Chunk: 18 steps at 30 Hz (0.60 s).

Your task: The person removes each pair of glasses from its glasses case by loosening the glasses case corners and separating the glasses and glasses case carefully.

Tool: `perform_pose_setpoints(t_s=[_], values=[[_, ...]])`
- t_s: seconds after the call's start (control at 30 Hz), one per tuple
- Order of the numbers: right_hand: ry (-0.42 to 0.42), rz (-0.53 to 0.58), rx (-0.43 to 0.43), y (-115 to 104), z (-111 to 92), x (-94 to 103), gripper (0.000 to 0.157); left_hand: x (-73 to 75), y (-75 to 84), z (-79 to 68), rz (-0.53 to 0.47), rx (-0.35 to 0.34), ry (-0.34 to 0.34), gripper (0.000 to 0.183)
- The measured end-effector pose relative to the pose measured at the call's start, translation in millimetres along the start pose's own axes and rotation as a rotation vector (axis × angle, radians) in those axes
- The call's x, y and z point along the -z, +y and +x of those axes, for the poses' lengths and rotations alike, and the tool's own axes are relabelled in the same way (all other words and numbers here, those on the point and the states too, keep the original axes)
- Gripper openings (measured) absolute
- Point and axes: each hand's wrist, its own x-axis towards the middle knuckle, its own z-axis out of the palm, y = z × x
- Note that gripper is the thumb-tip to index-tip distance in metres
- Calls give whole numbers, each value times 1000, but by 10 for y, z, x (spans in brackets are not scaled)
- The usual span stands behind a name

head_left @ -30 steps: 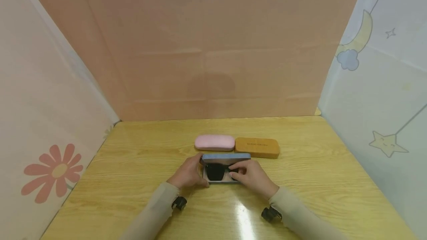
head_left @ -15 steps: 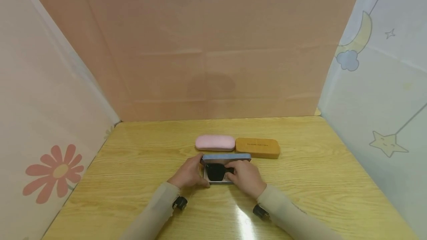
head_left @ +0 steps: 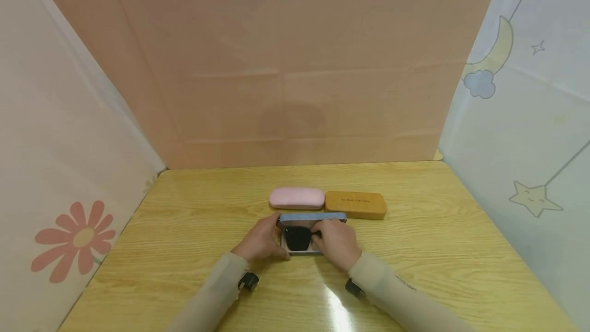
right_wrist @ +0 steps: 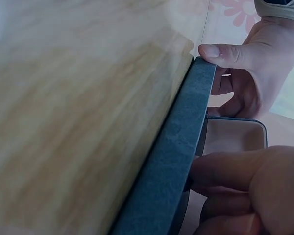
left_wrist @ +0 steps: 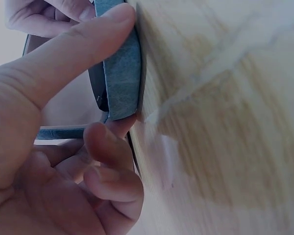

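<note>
A blue glasses case (head_left: 313, 217) stands with its lid raised, its pale lining showing. Black sunglasses (head_left: 297, 239) lie inside, their dark left lens in plain sight in the head view. My left hand (head_left: 259, 240) grips the case's left end; in the left wrist view its thumb (left_wrist: 83, 46) presses the blue front wall (left_wrist: 122, 81), with fingers curled around the end. My right hand (head_left: 338, 244) reaches into the case and pinches the sunglasses near their middle, covering the right lens. In the right wrist view its fingers (right_wrist: 225, 171) dip behind the front wall (right_wrist: 171, 142).
Behind the blue case, a pink glasses case (head_left: 297, 198) and an orange-brown glasses case (head_left: 356, 205) lie side by side, both closed. All rest on a wood-grain table (head_left: 207, 193). A plain peach panel (head_left: 295, 65) rises at the back, with patterned cloths on both sides.
My right hand has shifted left over the case, its fingers now covering more of the sunglasses' right side. The left hand and the case have stayed in place.
</note>
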Motion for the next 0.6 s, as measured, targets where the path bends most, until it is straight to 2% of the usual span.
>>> perform_pose_setpoints(t_s=[0.33, 0.6], values=[[-45, 93, -130, 20, 32, -28, 9, 2, -15, 5, -11, -9, -1, 84], [-44, 102, -140, 36, 31, -49, 10, -13, -30, 7, -28, -16, 5, 87]])
